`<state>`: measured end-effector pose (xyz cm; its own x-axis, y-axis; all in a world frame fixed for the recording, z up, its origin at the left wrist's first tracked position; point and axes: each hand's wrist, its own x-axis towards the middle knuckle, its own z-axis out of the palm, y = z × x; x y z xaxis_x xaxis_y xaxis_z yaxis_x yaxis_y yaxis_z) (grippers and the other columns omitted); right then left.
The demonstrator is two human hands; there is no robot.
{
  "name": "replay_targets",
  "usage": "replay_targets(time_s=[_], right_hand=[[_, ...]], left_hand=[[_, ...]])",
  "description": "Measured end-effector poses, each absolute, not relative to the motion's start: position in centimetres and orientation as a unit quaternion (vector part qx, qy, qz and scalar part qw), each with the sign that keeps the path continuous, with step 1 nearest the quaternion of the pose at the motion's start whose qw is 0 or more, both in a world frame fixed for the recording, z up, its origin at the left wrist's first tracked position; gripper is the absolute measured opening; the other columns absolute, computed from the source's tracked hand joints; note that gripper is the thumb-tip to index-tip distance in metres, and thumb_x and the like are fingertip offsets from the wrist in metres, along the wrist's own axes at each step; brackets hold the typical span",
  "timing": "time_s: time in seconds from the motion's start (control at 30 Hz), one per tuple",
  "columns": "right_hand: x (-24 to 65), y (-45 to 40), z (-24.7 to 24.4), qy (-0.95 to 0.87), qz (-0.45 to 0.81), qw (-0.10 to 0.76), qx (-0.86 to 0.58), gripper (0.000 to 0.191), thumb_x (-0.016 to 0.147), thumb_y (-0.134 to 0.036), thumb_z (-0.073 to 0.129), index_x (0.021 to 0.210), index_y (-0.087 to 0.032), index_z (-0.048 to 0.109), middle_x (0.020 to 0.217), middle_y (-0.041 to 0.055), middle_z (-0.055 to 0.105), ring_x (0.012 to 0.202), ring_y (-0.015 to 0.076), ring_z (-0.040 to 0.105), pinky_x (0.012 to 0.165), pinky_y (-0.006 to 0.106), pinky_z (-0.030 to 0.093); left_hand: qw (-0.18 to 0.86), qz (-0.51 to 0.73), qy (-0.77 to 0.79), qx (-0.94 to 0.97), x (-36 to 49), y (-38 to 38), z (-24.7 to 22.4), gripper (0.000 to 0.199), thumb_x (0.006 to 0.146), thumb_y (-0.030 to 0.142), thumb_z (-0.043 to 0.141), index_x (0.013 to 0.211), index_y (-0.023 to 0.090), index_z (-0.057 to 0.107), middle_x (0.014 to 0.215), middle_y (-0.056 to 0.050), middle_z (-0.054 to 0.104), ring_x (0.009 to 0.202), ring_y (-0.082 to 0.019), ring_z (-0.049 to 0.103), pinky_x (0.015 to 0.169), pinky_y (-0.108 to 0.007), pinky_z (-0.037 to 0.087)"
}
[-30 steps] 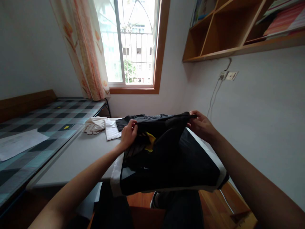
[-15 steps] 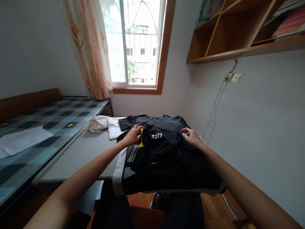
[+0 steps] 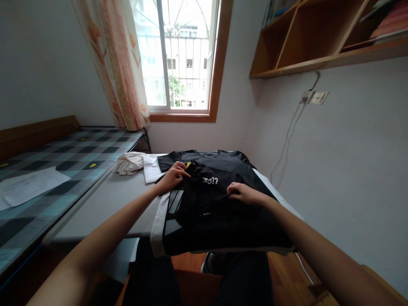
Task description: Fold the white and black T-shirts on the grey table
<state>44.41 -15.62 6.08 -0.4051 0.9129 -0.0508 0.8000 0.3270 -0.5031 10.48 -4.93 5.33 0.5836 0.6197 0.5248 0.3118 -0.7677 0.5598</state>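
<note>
Lying well left of the left grip, paper (image 3: 35, 185) is borne by the bed (image 3: 63, 157); nearer, a cream cloth (image 3: 130, 163) is set on the table (image 3: 105, 204). By the left hand (image 3: 175, 175), the black garment (image 3: 207, 195) is touched at its yellow patch (image 3: 188, 165), fingers half-bent; whether fabric is pinched cannot be told. Between the hands, white print (image 3: 211, 180) is shown. Under the curled right hand (image 3: 242, 193), the garment is touched; its hold cannot be told.

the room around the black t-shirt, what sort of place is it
Probably a bedroom: a bed with a checked grey-and-teal cover, a floral orange-and-cream curtain and wooden wall shelves.
</note>
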Motion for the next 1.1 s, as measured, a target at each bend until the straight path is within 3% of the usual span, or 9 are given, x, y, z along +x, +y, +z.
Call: replay_targets(time_s=[0.23, 0.5, 0.63, 0.7, 0.77, 0.83, 0.9, 1.0, 1.1], right_hand=[[45.9, -15.0, 7.4, -0.736, 0.284, 0.263, -0.556, 0.027, 0.078, -0.046, 0.054, 0.083, -0.019, 0.058, 0.079, 0.0027, 0.062, 0.075, 0.0179, 0.058, 0.072, 0.031, 0.047], [43.9, -16.0, 8.0, -0.792, 0.287, 0.129, -0.522, 0.042, 0.084, -0.057, 0.054, 0.079, -0.018, 0.07, 0.081, 0.0047, 0.068, 0.082, 0.0206, 0.062, 0.082, 0.033, 0.048], [41.1, -14.9, 9.5, -0.826, 0.162, 0.246, -0.482, 0.047, 0.08, -0.052, 0.065, 0.115, -0.021, 0.067, 0.117, 0.0099, 0.062, 0.106, 0.0247, 0.06, 0.095, 0.038, 0.046], [39.3, -13.9, 10.1, -0.849, 0.097, 0.277, -0.439, 0.076, 0.073, -0.045, 0.074, 0.141, -0.025, 0.046, 0.141, 0.0119, 0.046, 0.126, 0.0281, 0.047, 0.106, 0.043, 0.039], [37.4, -13.0, 10.4, -0.874, 0.05, 0.256, -0.41, 0.101, 0.068, -0.038, 0.078, 0.153, -0.028, 0.025, 0.151, 0.0129, 0.034, 0.139, 0.031, 0.032, 0.112, 0.049, 0.029], [35.7, -12.2, 10.4, -0.894, 0.023, 0.205, -0.399, 0.11, 0.065, -0.031, 0.079, 0.155, -0.025, 0.017, 0.149, 0.015, 0.039, 0.14, 0.0328, 0.029, 0.112, 0.052, 0.024], [34.4, -11.7, 10.5, -0.903, 0.022, 0.143, -0.404, 0.097, 0.068, -0.023, 0.074, 0.153, -0.022, 0.026, 0.132, 0.015, 0.057, 0.129, 0.0313, 0.045, 0.107, 0.048, 0.031], [33.6, -11.2, 11.0, -0.885, 0.028, 0.082, -0.457, 0.054, 0.076, -0.016, 0.061, 0.13, -0.024, 0.059, 0.102, 0.0091, 0.071, 0.099, 0.0252, 0.064, 0.089, 0.036, 0.044], [33.9, -10.2, 12.3, -0.84, 0.016, 0.137, -0.525, 0.025, 0.077, -0.014, 0.056, 0.095, -0.023, 0.071, 0.092, 0.0063, 0.073, 0.087, 0.0218, 0.065, 0.076, 0.028, 0.045]], left_hand=[[0.32, 0.472, 0.382, 0.727, 7.1, -3.3, 5.2, 0.015, 0.066, 0.026, 0.068, 0.076, 0.017, 0.074, 0.089, -0.005, 0.058, 0.079, -0.015, 0.061, 0.068, -0.027, 0.055], [0.428, 0.409, 0.41, 0.693, 9.3, -5.9, 5.7, 0.018, 0.076, 0.03, 0.058, 0.088, 0.017, 0.056, 0.058, 0.006, 0.05, 0.048, -0.007, 0.045, 0.046, -0.017, 0.036], [0.469, 0.408, 0.341, 0.704, 11.8, -7.6, 7.6, 0.021, 0.083, 0.036, 0.057, 0.092, 0.019, 0.051, 0.067, 0.006, 0.054, 0.049, -0.005, 0.042, 0.045, -0.015, 0.03], [0.48, 0.404, 0.307, 0.716, 13.4, -8.5, 8.3, 0.021, 0.085, 0.037, 0.057, 0.094, 0.019, 0.052, 0.068, 0.005, 0.054, 0.05, -0.006, 0.042, 0.046, -0.016, 0.03], [0.486, 0.395, 0.274, 0.73, 14.9, -9.6, 8.7, 0.02, 0.085, 0.036, 0.057, 0.094, 0.019, 0.052, 0.07, 0.004, 0.054, 0.054, -0.007, 0.045, 0.049, -0.017, 0.033], [0.493, 0.391, 0.244, 0.738, 15.9, -10.7, 8.7, 0.019, 0.086, 0.035, 0.057, 0.094, 0.018, 0.05, 0.073, 0.003, 0.055, 0.059, -0.008, 0.049, 0.053, -0.018, 0.038], [0.504, 0.397, 0.229, 0.732, 16.3, -11.6, 8.4, 0.022, 0.086, 0.034, 0.056, 0.1, 0.019, 0.048, 0.078, 0.002, 0.057, 0.061, -0.008, 0.051, 0.056, -0.019, 0.039], [0.5, 0.433, 0.252, 0.706, 15.7, -12.0, 7.7, 0.037, 0.085, 0.034, 0.059, 0.115, 0.022, 0.041, 0.083, 0.002, 0.058, 0.063, -0.008, 0.054, 0.056, -0.018, 0.041], [0.467, 0.463, 0.309, 0.687, 14.8, -11.1, 7.3, 0.036, 0.087, 0.041, 0.057, 0.114, 0.021, 0.044, 0.084, 0.001, 0.057, 0.07, -0.01, 0.057, 0.055, -0.018, 0.043]])
